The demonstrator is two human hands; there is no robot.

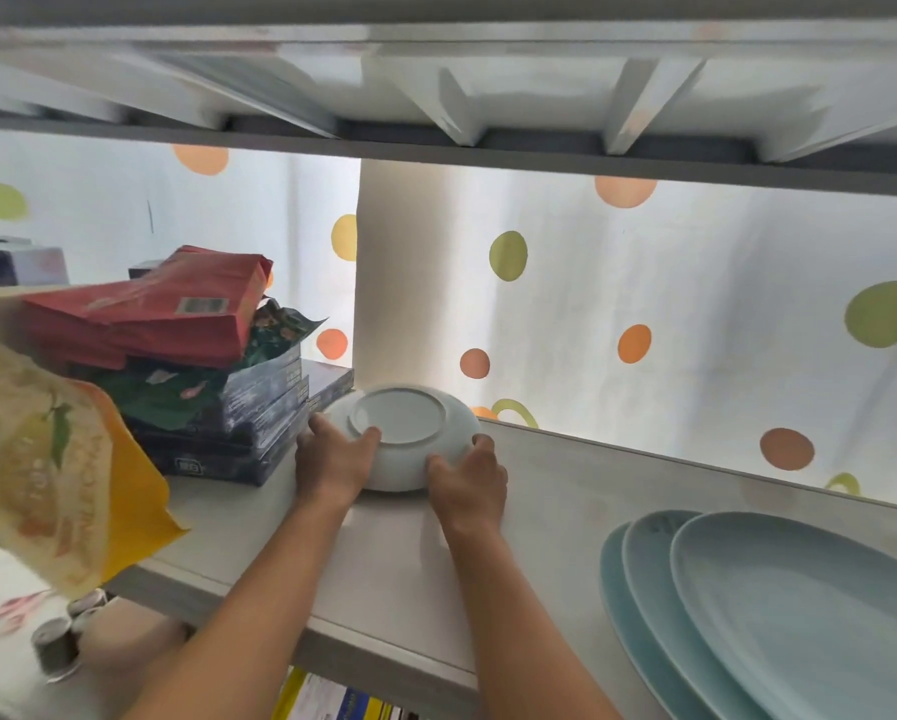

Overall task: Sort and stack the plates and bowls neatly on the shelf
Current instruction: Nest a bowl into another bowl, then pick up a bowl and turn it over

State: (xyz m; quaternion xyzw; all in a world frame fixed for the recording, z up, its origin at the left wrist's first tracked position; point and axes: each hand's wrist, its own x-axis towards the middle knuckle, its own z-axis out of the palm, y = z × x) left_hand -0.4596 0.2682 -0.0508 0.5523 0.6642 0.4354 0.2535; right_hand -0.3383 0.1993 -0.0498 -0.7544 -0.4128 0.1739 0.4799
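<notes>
Your left hand (334,462) and right hand (470,485) grip opposite sides of the pale bowl (402,439), fingers curled over its wall. Bowl sits upside down on the shelf (399,558), foot ring up and tipped toward you, beside boxes (238,428). Round, no long axis. Blue plates (779,610) overlap at right.
</notes>
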